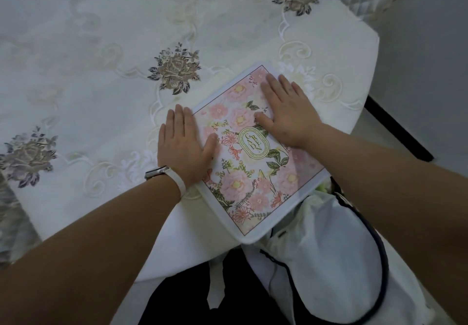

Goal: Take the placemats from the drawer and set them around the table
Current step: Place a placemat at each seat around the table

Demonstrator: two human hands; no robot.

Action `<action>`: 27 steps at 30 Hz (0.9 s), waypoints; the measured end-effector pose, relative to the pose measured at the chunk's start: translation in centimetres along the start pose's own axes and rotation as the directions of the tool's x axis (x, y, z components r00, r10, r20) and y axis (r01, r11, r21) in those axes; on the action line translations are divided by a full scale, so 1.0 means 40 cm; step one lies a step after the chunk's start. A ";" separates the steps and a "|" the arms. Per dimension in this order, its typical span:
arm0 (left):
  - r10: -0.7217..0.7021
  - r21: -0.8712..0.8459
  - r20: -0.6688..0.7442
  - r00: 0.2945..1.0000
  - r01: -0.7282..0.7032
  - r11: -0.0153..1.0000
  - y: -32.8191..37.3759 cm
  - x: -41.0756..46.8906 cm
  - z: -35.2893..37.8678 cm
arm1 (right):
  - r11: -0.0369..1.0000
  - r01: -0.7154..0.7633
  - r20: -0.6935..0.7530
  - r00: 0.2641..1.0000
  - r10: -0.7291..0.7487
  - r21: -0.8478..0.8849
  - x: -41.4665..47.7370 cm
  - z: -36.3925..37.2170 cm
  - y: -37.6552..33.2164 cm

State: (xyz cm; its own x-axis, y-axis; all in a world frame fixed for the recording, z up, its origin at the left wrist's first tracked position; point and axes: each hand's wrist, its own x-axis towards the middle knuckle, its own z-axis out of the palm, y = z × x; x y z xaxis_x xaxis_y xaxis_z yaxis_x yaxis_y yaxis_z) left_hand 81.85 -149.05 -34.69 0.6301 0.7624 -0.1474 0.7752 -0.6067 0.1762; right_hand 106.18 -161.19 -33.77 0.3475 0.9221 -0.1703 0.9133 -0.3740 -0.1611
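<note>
- One placemat [253,172] is in view, lying flat on the table [101,76] at its near right corner. No drawer or other mats are visible.
- Floral face is up. It rests on the embroidered tablecloth [76,127].
- Long axis: runs roughly far to near, skewed, with the near end swung toward the person's right. It is not square to the table edge.
- Near end appears to overhang the table edge, above white fabric [329,269] in the person's lap. This is judged from the drape line, not certain.
- Left hand [183,147]: flat, fingers straight and together, gripping nothing. The palm straddles the mat's left long edge, with the thumb on the mat and the outer fingers on the cloth. A watch [158,171] is on that wrist.
- Right hand [288,111]: flat, fingers extended and slightly spread, gripping nothing. It presses the mat's far right part, fingertips toward the far short edge.
- Governing relation: both hands sit on the far half, and the mat extends from them back toward the person.
- Judgement: the step in hand is seating and squaring this mat.
- Next move likely calls for sliding it farther onto the table and turning it parallel to the edge. The left hand, on the edge, is better placed to guide that turn.
- Risk: the unsupported near end may sag or slip.
</note>
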 end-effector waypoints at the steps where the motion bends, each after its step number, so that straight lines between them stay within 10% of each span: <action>1: -0.006 0.000 -0.001 1.000 0.006 1.000 -0.002 -0.008 0.001 | 1.000 -0.012 0.002 1.000 0.012 0.000 -0.023 0.000 0.006; 14: 0.240 0.014 0.150 0.959 -0.245 0.969 0.001 -0.230 0.008 | 0.960 -0.278 0.010 0.961 0.278 0.036 -0.270 0.046 -0.025; 27: 0.333 0.040 0.149 0.931 -0.342 0.939 0.152 -0.279 0.020 | 0.987 0.156 0.066 0.985 -0.159 0.046 -0.242 0.069 -0.200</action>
State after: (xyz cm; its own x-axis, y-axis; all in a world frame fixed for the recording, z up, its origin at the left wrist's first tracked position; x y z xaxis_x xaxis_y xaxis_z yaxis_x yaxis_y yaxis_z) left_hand 79.57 -161.44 -32.75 0.8516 0.4741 -0.2237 0.5138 -0.8394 0.1771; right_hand 94.91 -167.40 -33.51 0.1832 0.9612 -0.2062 0.9455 -0.2297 -0.2307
